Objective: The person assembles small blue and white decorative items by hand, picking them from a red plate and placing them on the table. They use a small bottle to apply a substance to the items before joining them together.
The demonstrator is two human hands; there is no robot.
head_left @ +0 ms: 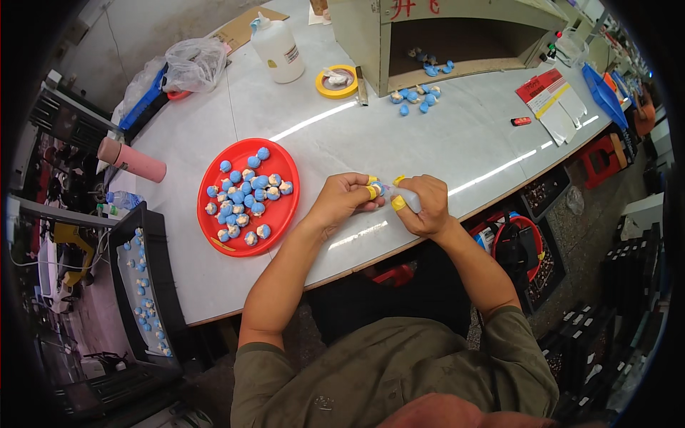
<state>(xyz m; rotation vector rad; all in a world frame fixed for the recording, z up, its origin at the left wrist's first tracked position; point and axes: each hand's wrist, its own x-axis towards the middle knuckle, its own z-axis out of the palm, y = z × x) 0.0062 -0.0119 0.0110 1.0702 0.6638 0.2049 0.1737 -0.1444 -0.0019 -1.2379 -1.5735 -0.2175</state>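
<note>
My left hand (341, 202) pinches a small blue-and-cream piece (379, 187) above the near part of the table. Its details are partly hidden by the fingertips. In my right hand (431, 207) is a small translucent squeeze bottle (408, 198), its tip pointing left at the piece; I cannot tell if they touch. Yellow tape wraps several fingertips on both hands. Left of my hands lies a round red tray (284, 222) with many small blue-and-cream pieces (246, 188) heaped in its middle.
A white bottle (278, 53) and yellow tape roll (336, 82) stand at the back. More blue pieces (417, 96) lie before an open metal cabinet (372, 53). A pink flask (135, 160) is at left, above a black crate (121, 285) with pieces. Papers (553, 103) lie at right.
</note>
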